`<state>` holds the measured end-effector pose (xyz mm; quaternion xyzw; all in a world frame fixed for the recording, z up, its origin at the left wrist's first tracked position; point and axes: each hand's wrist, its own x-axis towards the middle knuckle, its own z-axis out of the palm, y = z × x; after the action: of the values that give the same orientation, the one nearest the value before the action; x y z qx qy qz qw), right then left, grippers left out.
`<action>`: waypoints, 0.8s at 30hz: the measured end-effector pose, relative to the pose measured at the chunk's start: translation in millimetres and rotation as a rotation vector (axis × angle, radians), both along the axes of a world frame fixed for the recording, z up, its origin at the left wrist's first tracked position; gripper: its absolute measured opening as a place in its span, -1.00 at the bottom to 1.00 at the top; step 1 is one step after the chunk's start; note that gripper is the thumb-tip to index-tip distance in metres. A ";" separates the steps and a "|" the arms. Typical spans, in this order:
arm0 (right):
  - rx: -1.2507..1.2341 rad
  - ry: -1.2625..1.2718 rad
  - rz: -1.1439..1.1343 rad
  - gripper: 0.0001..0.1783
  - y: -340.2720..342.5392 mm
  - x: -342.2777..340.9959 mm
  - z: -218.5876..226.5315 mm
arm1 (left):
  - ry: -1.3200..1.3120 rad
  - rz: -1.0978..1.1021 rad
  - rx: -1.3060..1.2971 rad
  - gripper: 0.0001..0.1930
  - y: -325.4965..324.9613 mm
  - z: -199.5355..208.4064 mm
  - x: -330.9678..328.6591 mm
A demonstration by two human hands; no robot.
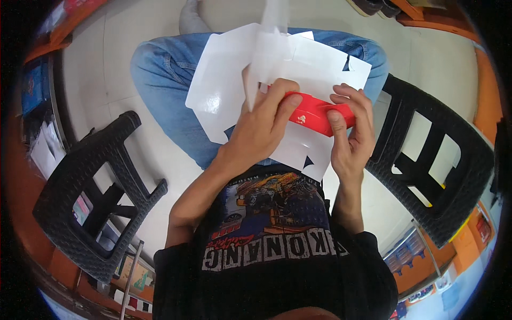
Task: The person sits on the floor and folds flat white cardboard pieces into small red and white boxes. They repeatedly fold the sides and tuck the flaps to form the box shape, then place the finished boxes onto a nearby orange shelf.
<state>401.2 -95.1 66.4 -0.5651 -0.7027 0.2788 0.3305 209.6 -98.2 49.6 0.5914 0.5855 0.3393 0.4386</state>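
A large white die-cut cardboard sheet lies across my lap, with small curved cut-outs near its edges. On top of it is a narrow red folded card piece with a small white print. I cannot tell whether the red piece is joined to the white sheet. My left hand grips its left end, thumb in front and fingers bent behind. At the right end, my right hand pinches it with the thumb on the red face. A pale flap, smeared by motion, stands up beyond my left hand.
Black woven-pattern plastic chair parts stand at my left, with a similar black chair at my right. Shoes sit at the far right on the tiled floor. Orange shelving edges the space.
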 end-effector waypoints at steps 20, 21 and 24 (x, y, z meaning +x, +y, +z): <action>-0.280 -0.190 0.237 -0.69 -3.1 19.2 38.9 | -0.104 -0.169 0.180 -0.76 11.9 0.9 2.3; -0.292 -0.226 0.281 -0.74 0.0 24.0 42.5 | -0.084 -0.192 0.209 -0.72 13.0 4.2 2.7; -0.192 -0.170 0.241 -0.82 2.3 17.1 52.2 | -0.107 -0.202 0.319 -0.61 13.7 16.7 4.6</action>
<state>418.2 -92.8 118.6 -0.5271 -0.7610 0.3334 0.1787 214.2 -84.5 66.3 0.6904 0.4378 0.4130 0.4014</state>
